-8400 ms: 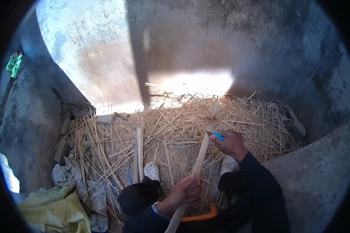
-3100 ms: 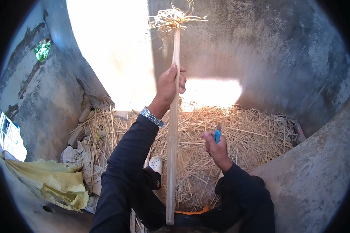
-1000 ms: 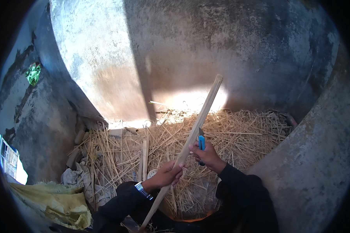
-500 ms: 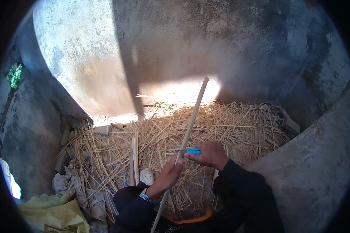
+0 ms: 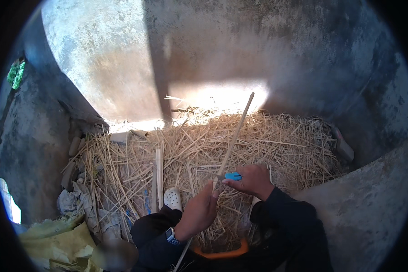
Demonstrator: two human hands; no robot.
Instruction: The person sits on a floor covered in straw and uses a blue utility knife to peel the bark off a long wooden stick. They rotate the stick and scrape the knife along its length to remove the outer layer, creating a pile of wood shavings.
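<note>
A long, thin pale strip of wood or bamboo (image 5: 235,138) slants from my lap up and away to the right. My left hand (image 5: 198,213) is closed around its lower part, with a watch at the wrist. My right hand (image 5: 256,181) grips a utility knife by its blue handle (image 5: 232,176). The knife's blade (image 5: 219,177) lies against the strip, just above the left hand's fingers. The strip's lower end shows again below the left wrist.
Loose straw and cut slivers (image 5: 276,145) cover the ground. A concrete wall (image 5: 213,50) curves around ahead. My white clog (image 5: 172,198) is near two upright slats (image 5: 159,174). Yellow sacking (image 5: 63,240) lies at lower left; an orange curved edge (image 5: 224,255) shows below.
The strip appears turned, showing a thinner side, and its far tip is a little farther right. My left hand has shifted up and right; the view has moved slightly too.
</note>
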